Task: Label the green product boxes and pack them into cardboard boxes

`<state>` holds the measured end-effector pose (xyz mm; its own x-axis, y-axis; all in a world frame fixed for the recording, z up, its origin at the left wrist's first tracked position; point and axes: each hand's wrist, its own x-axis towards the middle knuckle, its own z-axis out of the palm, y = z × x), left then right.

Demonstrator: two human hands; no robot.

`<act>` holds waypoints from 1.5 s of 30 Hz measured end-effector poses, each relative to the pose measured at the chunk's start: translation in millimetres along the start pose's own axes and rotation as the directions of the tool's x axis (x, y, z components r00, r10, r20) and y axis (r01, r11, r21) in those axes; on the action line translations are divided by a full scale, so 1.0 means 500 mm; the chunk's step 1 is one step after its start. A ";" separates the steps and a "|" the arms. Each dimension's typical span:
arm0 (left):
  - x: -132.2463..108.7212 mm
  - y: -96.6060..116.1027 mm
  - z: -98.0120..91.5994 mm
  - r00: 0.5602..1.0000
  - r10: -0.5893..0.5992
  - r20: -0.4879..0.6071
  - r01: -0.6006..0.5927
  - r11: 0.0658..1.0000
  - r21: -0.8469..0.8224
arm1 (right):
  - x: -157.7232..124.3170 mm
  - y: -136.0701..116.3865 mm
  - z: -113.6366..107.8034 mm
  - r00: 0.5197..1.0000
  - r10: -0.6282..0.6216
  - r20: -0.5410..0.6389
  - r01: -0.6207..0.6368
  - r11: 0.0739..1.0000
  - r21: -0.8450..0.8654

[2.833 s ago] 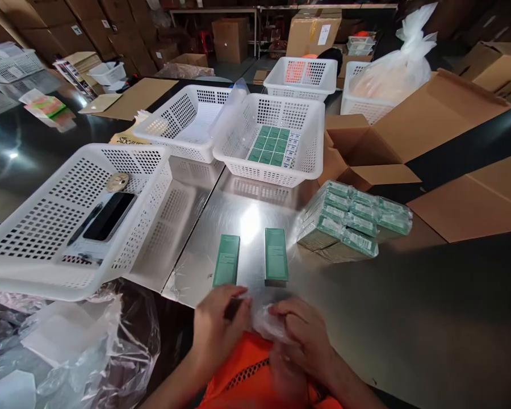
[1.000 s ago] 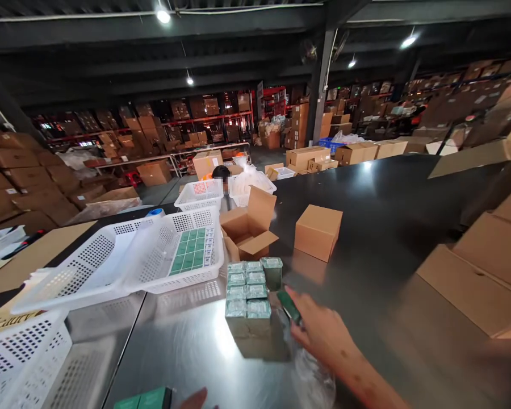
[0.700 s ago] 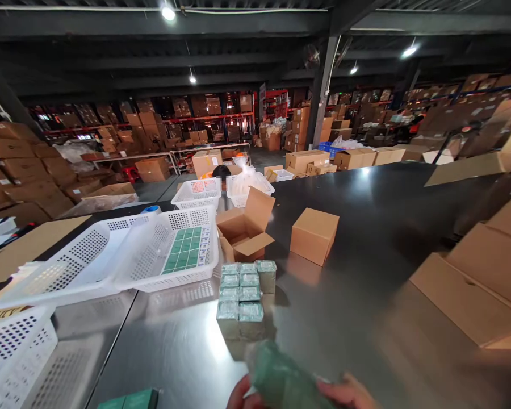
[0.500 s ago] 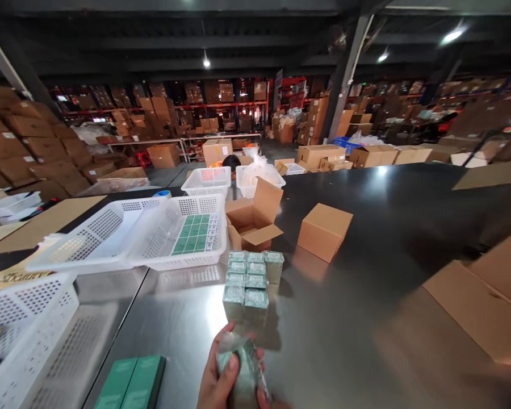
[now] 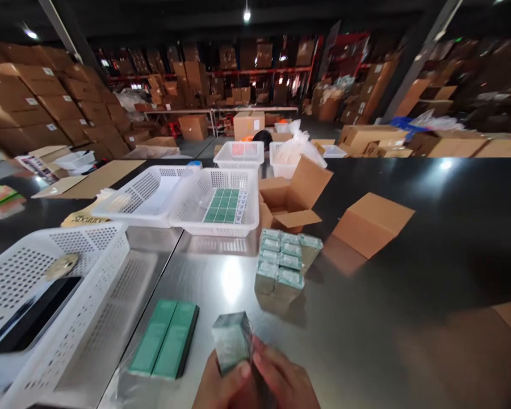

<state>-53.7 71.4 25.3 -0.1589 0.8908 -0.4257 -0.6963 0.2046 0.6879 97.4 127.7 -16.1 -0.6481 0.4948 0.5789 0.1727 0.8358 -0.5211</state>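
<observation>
A small green box in clear film (image 5: 232, 341) is held up near the bottom of the view. My left hand (image 5: 221, 383) is wrapped round its lower part. On the film at the box's right side, the fingers of my right hand (image 5: 281, 372) are pinched. Just beyond stand several wrapped green boxes (image 5: 279, 261), grouped in rows on the metal table (image 5: 344, 341). To the left of my hands, two long green boxes (image 5: 164, 338) lie side by side.
Behind the wrapped boxes are an open carton (image 5: 296, 199) and a closed carton (image 5: 372, 221). A white basket (image 5: 219, 227) holds a sheet of green labels. Another basket (image 5: 123, 255) at the left contains a black phone (image 5: 38, 315) and a tape roll (image 5: 62, 266).
The view has turned left and tilted down. The wrapped box now shows its end upward, and my right hand has come further into view, pinching the film.
</observation>
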 end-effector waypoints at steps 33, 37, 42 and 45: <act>-0.108 -0.056 -0.193 0.915 0.212 -0.344 0.038 0.803 0.595 | 0.081 -0.045 0.168 0.885 -0.228 0.406 0.190 0.973 0.131; -0.106 -0.025 -0.210 0.831 0.498 -0.247 -0.033 0.488 0.872 | 0.071 -0.034 0.153 0.869 -0.346 0.353 0.276 0.932 0.234; -0.089 -0.015 -0.218 0.797 0.552 0.248 -0.232 -0.100 0.968 | 0.057 -0.038 0.140 0.865 -0.320 0.388 0.284 0.947 0.149; -0.096 -0.020 -0.202 0.754 0.578 0.311 -0.278 -0.148 0.949 | 0.055 -0.054 0.140 0.867 -0.357 0.349 0.311 0.933 0.181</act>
<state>-109.6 -14.3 -20.7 -0.3047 0.9165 0.2593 0.8115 0.1073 0.5745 23.1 102.3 -30.1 -0.8821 0.0477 0.4687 -0.1749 0.8906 -0.4198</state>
